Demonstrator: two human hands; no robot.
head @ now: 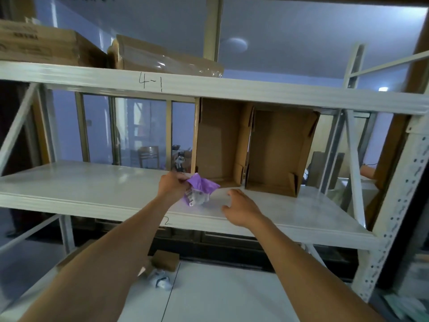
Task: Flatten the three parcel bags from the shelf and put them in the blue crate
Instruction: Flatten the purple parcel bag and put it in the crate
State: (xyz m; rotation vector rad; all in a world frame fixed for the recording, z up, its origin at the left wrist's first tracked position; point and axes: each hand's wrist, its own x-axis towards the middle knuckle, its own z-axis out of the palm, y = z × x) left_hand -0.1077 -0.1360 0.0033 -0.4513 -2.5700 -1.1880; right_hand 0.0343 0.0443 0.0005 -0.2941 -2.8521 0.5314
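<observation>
Purple bag [201, 187] is crumpled up on the shelf [92, 182], right in front of the two open boxes [253, 145] — left hand [173, 185] has it pinched at its left edge. Right hand [241, 206] sits just right of the bag, fingers spread, flat on the shelf — holding nothing.

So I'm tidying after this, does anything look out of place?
Yes: a crumpled white bag lies on the floor beside a small cardboard box, under the shelf. The purple parcel bag is scrunched.
</observation>
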